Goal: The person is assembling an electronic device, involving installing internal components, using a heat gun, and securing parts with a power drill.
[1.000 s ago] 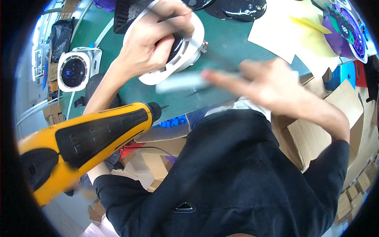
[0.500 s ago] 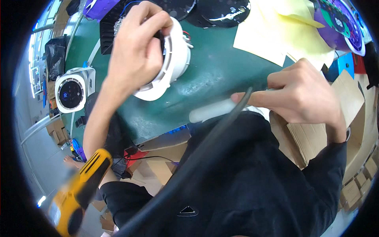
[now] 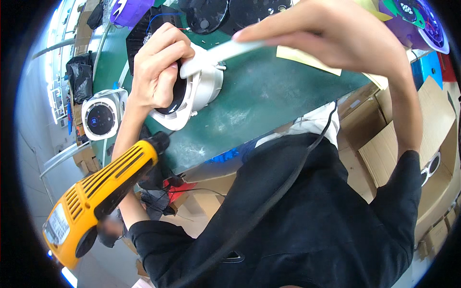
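Observation:
My left hand [image 3: 158, 67] grips a white round housing [image 3: 207, 86] with a dark round face, tilted up on its side over the green table. The fingers curl over its upper rim, hiding part of the dark face. In my right hand [image 3: 331, 36] is a whitish translucent flat stick [image 3: 221, 54], pinched at one end and slightly blurred. The stick's far tip overlaps the housing's rim beside my left fingers; whether it presses on it I cannot tell. Below my left forearm hangs a yellow and black power tool [image 3: 108, 180], its dark tip close to the table edge.
Another white unit [image 3: 101, 119] with a dark round panel stands at the left. Black discs [image 3: 206, 14] lie at the back, yellow sheets [image 3: 307, 60] and a purple housing [image 3: 418, 29] at the right. A dark cable [image 3: 288, 182] crosses before me. Cardboard boxes [image 3: 384, 149] stand lower right.
My right hand has swung up and left from the near table edge, bringing the stick to the housing. The left hand keeps its grip. The yellow tool appears higher and further right.

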### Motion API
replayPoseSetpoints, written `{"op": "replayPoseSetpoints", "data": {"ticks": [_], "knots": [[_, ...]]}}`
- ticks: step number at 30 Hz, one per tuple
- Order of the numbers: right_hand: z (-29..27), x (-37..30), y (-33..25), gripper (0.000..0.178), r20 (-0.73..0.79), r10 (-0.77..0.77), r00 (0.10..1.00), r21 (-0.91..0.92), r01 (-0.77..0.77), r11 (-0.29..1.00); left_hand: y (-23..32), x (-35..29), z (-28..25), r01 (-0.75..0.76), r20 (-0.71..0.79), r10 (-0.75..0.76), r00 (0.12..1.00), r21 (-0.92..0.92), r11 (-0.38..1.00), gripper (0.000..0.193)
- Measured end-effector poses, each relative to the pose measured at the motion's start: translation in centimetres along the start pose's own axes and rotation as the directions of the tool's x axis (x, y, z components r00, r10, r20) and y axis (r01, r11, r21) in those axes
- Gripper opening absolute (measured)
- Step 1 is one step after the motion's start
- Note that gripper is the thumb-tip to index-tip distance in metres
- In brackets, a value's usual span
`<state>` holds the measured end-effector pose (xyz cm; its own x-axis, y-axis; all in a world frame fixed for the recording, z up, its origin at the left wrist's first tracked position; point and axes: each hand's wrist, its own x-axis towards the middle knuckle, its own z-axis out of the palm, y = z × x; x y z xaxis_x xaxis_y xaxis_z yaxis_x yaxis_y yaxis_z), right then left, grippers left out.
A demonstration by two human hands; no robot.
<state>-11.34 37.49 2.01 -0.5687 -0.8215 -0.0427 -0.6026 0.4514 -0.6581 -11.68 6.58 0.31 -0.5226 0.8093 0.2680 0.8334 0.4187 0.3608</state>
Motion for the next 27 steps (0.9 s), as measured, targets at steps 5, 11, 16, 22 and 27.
{"op": "replayPoseSetpoints", "data": {"ticks": [5, 11, 16, 22, 27], "knots": [[0.9, 1.9, -2.4, 0.022, 0.037, -0.046, 0.998, -0.185, 0.052, 0.981, 0.2, -1.3, -0.7, 0.120, 0.055, -0.120, 0.991, -0.010, 0.993, 0.022], [1.5, 0.4, -2.3, 0.027, -0.085, -0.186, 0.979, -0.484, 0.123, 0.866, 0.6, -3.5, -2.2, 0.100, 0.187, -0.105, 0.977, 0.040, 0.994, 0.051], [2.8, -0.1, -1.2, 0.047, -0.126, -0.358, 0.925, -0.692, 0.177, 0.700, 0.1, -5.7, -0.8, 0.102, 0.092, -0.104, 0.990, 0.031, 0.994, 0.053], [8.6, 0.3, -1.3, 0.050, -0.318, -0.361, 0.877, -0.450, 0.195, 0.871, 1.3, -2.1, -0.3, 0.058, 0.116, -0.056, 0.992, -0.010, 0.998, 0.043], [5.8, -0.5, 0.2, 0.055, -0.267, -0.322, 0.908, -0.530, 0.141, 0.836, 0.9, -2.7, 0.1, 0.023, 0.054, -0.026, 0.998, 0.064, 0.998, 0.041]]}}
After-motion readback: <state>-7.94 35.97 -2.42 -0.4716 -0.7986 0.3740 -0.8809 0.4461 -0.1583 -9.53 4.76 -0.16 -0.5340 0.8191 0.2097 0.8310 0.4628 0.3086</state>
